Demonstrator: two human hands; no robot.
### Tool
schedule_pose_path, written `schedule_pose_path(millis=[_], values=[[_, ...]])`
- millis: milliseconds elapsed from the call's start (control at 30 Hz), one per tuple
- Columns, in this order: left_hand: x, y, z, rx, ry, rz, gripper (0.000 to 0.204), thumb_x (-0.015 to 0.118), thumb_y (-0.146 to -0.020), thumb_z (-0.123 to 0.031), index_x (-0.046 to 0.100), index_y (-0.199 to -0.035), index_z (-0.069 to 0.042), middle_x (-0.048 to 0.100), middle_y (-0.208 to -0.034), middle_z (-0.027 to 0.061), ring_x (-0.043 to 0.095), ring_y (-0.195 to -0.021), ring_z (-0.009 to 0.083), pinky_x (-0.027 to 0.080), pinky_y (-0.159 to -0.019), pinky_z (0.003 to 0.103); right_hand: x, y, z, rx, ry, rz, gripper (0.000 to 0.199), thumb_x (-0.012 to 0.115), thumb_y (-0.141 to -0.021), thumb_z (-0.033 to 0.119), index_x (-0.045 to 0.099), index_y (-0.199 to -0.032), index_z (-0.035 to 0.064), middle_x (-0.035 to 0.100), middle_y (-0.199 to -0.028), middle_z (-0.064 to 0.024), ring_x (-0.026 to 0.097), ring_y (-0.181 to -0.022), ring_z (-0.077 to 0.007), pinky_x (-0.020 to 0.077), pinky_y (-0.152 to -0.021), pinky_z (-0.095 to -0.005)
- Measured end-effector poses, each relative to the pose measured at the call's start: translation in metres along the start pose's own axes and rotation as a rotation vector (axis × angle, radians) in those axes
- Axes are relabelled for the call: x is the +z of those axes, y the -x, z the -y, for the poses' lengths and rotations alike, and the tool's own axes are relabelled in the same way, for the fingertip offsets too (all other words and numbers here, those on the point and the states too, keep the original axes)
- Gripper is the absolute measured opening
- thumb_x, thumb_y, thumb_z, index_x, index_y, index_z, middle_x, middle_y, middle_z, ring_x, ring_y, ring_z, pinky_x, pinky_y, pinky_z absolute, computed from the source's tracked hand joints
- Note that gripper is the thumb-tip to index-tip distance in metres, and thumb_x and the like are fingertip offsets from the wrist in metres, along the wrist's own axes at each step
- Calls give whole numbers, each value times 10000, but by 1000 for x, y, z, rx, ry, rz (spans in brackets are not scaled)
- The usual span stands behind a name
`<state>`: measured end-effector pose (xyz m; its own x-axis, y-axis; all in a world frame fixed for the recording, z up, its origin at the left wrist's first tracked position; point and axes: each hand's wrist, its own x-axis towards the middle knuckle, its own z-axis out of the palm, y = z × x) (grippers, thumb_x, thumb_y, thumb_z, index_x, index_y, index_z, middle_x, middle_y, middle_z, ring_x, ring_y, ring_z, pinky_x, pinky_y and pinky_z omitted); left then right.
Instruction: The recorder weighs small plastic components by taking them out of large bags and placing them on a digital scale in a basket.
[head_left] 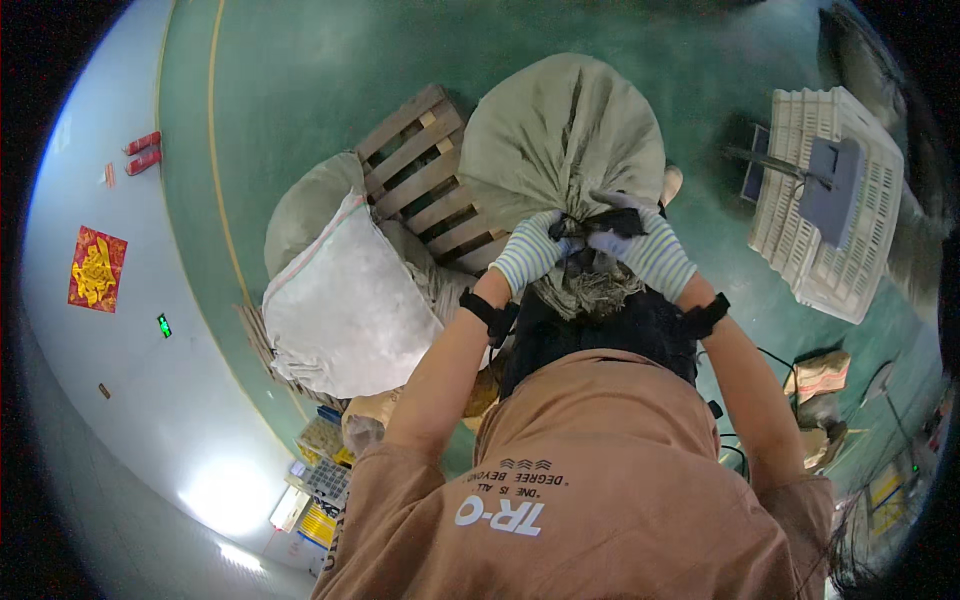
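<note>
A large, bulging grey-green woven sack (560, 130) stands in front of me, its mouth gathered into a bunched neck. Around that neck runs a black strip (622, 222), seemingly cloth. My left hand (530, 252), in a striped glove, is closed at the left side of the neck, pinching the strip. On the other side my right hand (650, 245), gloved the same way, has its fingers closed on the strip too. Frayed sack ends (585, 288) hang below both hands, toward my body. The fingertips are partly hidden by the strip and folds.
Left of the sack lies a wooden pallet (430, 185), beside a white sack (350, 300) and another grey-green sack (310, 215). To the right stand stacked cream plastic crates (840, 240) and a platform scale (835, 185). A paper-like bag (822, 375) lies on the green floor (330, 70).
</note>
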<state>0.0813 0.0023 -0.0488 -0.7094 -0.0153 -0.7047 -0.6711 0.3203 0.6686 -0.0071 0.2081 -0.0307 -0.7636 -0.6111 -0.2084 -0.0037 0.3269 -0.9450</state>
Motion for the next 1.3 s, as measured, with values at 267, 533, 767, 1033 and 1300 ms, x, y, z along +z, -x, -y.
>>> schedule_pose_path(millis=[267, 533, 767, 1033, 1300], values=[[-6, -6, -9, 200, -266, -216, 424, 721, -798, -120, 615, -1181, 30, 683, -1075, 233, 656, -1017, 374, 514, -893, 378, 8, -25, -20, 745, -462, -106, 245, 571, -970, 153, 620, -1184, 45, 699, -855, -70, 661, -704, -230, 537, -611, -358], [-8, -7, -25, 336, -601, -277, 332, 726, -769, -156, 668, -1067, -20, 670, -1005, 227, 633, -972, 404, 509, -850, 422, -11, -6, 39, 269, -9, -81, 190, 677, -913, 151, 706, -1065, 40, 719, -990, -145, 665, -920, -212, 501, -844, -325], [-7, -5, -17, 347, -232, -437, 349, 773, -803, -208, 671, -1072, -10, 687, -988, 202, 664, -923, 369, 530, -813, 392, -41, -72, -13, 602, -198, -497, 297, 691, -889, 182, 634, -1110, -8, 675, -1035, -138, 623, -967, -213, 462, -920, -327], [-15, -10, -32, 302, -416, -385, 393, 775, -754, -268, 682, -1059, -38, 683, -1006, 182, 647, -939, 378, 528, -824, 419, -22, -75, 72, -160, 904, 156, 260, 693, -809, 333, 717, -898, 90, 683, -838, -121, 644, -841, -318, 461, -776, -421], [-22, -3, -47, 362, -607, -275, 283, 697, -714, -125, 661, -987, -58, 649, -964, 173, 633, -969, 346, 505, -843, 441, -2, -75, 43, 310, 805, 404, 347, 716, -766, 285, 696, -892, -37, 688, -830, -228, 646, -811, -419, 511, -736, -450]])
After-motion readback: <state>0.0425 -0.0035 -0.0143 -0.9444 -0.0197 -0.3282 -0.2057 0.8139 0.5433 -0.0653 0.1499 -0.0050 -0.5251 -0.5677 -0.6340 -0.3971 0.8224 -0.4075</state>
